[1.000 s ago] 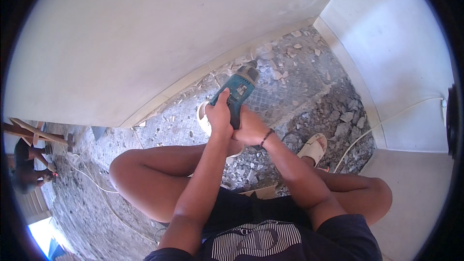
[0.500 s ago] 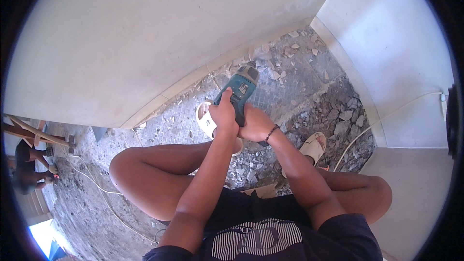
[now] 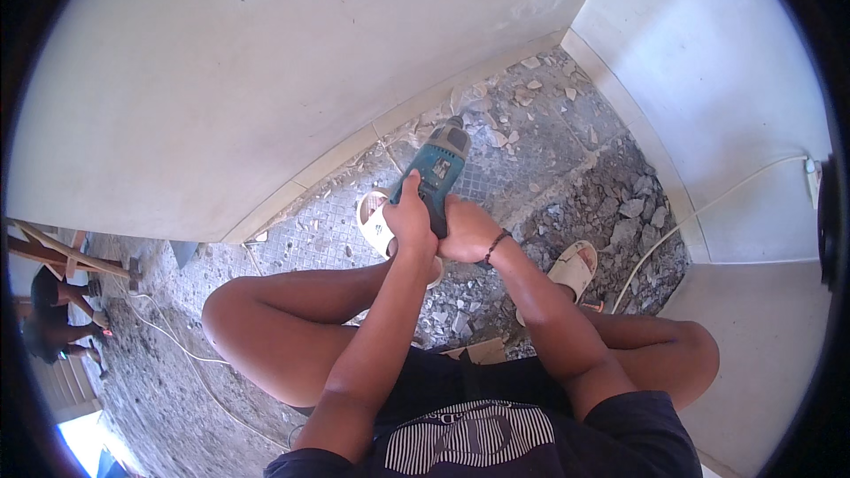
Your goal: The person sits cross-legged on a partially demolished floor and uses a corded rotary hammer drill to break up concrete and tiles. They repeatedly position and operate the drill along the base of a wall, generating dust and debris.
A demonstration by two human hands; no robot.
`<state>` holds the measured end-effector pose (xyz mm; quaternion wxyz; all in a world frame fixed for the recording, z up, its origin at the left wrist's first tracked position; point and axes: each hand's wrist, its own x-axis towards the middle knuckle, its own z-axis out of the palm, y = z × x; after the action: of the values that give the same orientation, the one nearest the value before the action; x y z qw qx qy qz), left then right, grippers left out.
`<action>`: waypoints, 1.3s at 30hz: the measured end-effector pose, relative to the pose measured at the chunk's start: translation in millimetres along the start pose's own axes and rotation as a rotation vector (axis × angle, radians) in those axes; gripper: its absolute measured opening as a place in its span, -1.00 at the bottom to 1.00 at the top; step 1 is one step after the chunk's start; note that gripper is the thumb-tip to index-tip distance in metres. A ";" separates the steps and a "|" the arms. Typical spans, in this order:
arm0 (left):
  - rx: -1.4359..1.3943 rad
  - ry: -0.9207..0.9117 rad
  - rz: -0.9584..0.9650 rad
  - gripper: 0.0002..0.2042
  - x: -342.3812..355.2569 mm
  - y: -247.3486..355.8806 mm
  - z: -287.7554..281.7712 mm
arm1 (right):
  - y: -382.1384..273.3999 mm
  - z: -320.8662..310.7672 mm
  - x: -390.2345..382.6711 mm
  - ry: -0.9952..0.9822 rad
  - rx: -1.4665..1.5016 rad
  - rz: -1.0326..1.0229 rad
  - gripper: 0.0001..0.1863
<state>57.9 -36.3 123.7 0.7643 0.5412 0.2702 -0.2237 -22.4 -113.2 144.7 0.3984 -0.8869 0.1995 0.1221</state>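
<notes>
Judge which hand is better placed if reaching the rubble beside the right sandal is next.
Right, probably: the right hand is nearer that rubble, while the left hand sits farther left. Both hands grip the teal power tool, so either would need to let go first.

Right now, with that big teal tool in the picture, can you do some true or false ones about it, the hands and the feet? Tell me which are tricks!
1. The left hand and right hand both hold the teal power tool. True.
2. The dark bracelet is on the left wrist. False: it is on the right wrist.
3. Broken rubble lies beside the right slipper. True.
4. Both slippers are black. False: they are whitish.
5. The tool's front end points at the person's lap. False: it points away from the person.
</notes>
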 end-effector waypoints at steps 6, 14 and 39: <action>0.021 -0.031 0.034 -0.57 4.6 -1.7 1.7 | -7.4 -10.5 -4.1 -0.010 0.040 0.002 -0.46; -0.019 -0.005 0.023 -0.61 8.6 -6.5 -4.2 | -9.7 -4.0 -1.6 -0.014 -0.004 0.056 -0.47; -0.054 -0.033 0.046 -0.60 22.3 -22.8 -20.7 | 1.5 20.2 3.5 -0.017 -0.029 0.054 -0.43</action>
<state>56.7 -24.9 87.5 0.7880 0.5226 0.2510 -0.2073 -21.2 -99.8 129.2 0.3839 -0.8857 0.2184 0.1432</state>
